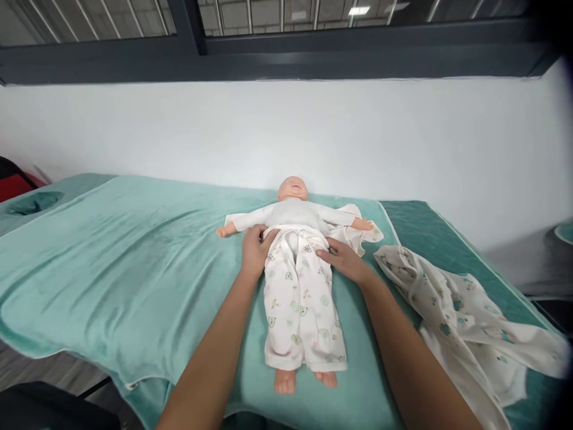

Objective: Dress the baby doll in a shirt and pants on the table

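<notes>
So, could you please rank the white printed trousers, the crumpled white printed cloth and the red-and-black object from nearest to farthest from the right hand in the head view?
1. White printed trousers: touching the right hand, on the doll.
2. Crumpled white printed cloth: off to the right.
3. Red-and-black object: at the far left edge.

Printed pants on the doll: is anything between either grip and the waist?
Nothing visible; the left grip and right grip touch the printed pants at either side of the waist. The white cloth lies beyond the right grip.
</notes>
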`<action>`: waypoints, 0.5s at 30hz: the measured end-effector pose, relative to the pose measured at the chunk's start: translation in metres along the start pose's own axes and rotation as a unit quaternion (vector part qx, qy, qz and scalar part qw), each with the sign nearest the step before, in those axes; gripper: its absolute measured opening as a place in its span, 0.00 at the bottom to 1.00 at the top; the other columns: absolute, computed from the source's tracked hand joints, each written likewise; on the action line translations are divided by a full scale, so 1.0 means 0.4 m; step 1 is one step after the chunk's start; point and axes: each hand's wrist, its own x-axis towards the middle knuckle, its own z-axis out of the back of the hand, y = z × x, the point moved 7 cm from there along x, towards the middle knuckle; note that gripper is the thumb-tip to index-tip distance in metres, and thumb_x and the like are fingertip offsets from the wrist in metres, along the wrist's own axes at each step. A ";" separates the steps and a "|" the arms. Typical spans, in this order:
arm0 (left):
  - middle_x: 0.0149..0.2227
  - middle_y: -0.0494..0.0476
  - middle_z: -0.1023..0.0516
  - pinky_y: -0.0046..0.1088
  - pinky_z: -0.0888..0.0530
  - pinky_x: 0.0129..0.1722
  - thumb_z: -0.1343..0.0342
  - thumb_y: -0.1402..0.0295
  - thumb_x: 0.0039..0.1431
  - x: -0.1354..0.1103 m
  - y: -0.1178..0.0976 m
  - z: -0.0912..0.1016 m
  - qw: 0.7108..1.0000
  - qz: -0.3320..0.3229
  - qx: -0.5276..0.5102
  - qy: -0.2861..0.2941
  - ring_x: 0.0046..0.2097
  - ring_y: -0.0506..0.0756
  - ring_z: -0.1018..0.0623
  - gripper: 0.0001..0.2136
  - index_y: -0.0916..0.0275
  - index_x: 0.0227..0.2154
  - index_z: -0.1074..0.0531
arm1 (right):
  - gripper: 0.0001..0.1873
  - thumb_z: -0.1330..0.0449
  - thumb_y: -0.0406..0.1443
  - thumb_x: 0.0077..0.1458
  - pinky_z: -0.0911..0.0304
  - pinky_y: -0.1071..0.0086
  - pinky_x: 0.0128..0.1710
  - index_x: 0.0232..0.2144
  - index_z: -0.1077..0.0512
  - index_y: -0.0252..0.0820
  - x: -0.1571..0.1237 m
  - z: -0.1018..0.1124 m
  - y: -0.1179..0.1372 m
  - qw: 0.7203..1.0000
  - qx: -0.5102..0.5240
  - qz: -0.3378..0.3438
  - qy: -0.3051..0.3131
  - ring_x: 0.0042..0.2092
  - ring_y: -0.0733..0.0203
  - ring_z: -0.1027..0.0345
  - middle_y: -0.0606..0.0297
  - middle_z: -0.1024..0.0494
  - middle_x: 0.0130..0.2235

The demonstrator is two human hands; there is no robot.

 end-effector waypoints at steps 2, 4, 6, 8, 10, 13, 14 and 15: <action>0.32 0.51 0.30 0.29 0.33 0.37 0.45 0.53 0.60 -0.033 0.001 0.011 0.999 0.027 -0.044 -0.006 0.35 0.53 0.32 0.14 0.60 0.34 0.29 | 0.23 0.42 0.56 0.53 0.42 0.67 0.34 0.32 0.29 0.42 -0.003 -0.003 -0.002 1.000 0.015 -0.002 -0.004 0.35 0.58 0.39 0.67 0.29 0.31; 0.32 0.51 0.31 0.29 0.33 0.38 0.45 0.53 0.60 -0.069 -0.004 0.023 0.997 0.043 -0.060 -0.009 0.35 0.52 0.32 0.14 0.60 0.34 0.29 | 0.25 0.43 0.57 0.54 0.44 0.68 0.32 0.29 0.30 0.42 -0.004 -0.009 -0.007 0.999 0.025 -0.012 -0.020 0.33 0.60 0.41 0.68 0.32 0.28; 0.32 0.51 0.31 0.30 0.32 0.40 0.45 0.53 0.60 -0.104 -0.012 0.037 0.997 0.047 -0.053 -0.012 0.36 0.53 0.32 0.13 0.59 0.34 0.29 | 0.27 0.44 0.59 0.54 0.49 0.69 0.29 0.23 0.35 0.42 -0.006 -0.012 -0.011 0.998 0.015 -0.020 -0.055 0.30 0.62 0.45 0.69 0.37 0.24; 0.33 0.51 0.30 0.31 0.32 0.41 0.45 0.53 0.60 -0.135 -0.020 0.049 0.998 0.049 -0.045 -0.010 0.37 0.53 0.31 0.14 0.59 0.33 0.29 | 0.30 0.44 0.59 0.54 0.53 0.69 0.28 0.19 0.42 0.43 -0.010 -0.008 -0.010 0.994 -0.018 -0.019 -0.107 0.28 0.63 0.49 0.70 0.43 0.21; 0.32 0.51 0.30 0.30 0.31 0.40 0.46 0.53 0.61 -0.160 -0.024 0.057 0.997 0.058 -0.046 -0.004 0.37 0.53 0.30 0.14 0.60 0.33 0.30 | 0.31 0.45 0.59 0.56 0.56 0.68 0.28 0.17 0.46 0.43 -0.015 -0.004 -0.005 0.987 -0.057 -0.014 -0.150 0.27 0.64 0.51 0.71 0.46 0.20; 0.32 0.50 0.28 0.29 0.31 0.38 0.45 0.53 0.61 -0.186 -0.025 0.060 0.994 0.083 -0.068 0.007 0.35 0.52 0.30 0.14 0.59 0.33 0.31 | 0.30 0.45 0.56 0.57 0.57 0.67 0.28 0.17 0.46 0.43 -0.019 0.000 -0.001 0.981 -0.079 -0.017 -0.174 0.26 0.64 0.52 0.72 0.46 0.19; 0.33 0.50 0.27 0.29 0.31 0.38 0.45 0.53 0.60 -0.191 -0.027 0.059 0.993 0.090 -0.079 0.013 0.35 0.52 0.29 0.14 0.59 0.35 0.30 | 0.29 0.45 0.56 0.57 0.56 0.67 0.29 0.17 0.45 0.44 -0.017 0.000 -0.002 0.982 -0.072 -0.019 -0.172 0.26 0.64 0.51 0.72 0.45 0.19; 0.34 0.51 0.26 0.29 0.31 0.38 0.45 0.53 0.60 -0.195 -0.029 0.056 0.991 0.094 -0.091 0.021 0.36 0.52 0.28 0.14 0.59 0.36 0.30 | 0.28 0.45 0.55 0.57 0.56 0.67 0.29 0.18 0.44 0.44 -0.015 0.000 -0.004 0.984 -0.060 -0.019 -0.167 0.27 0.64 0.51 0.71 0.44 0.20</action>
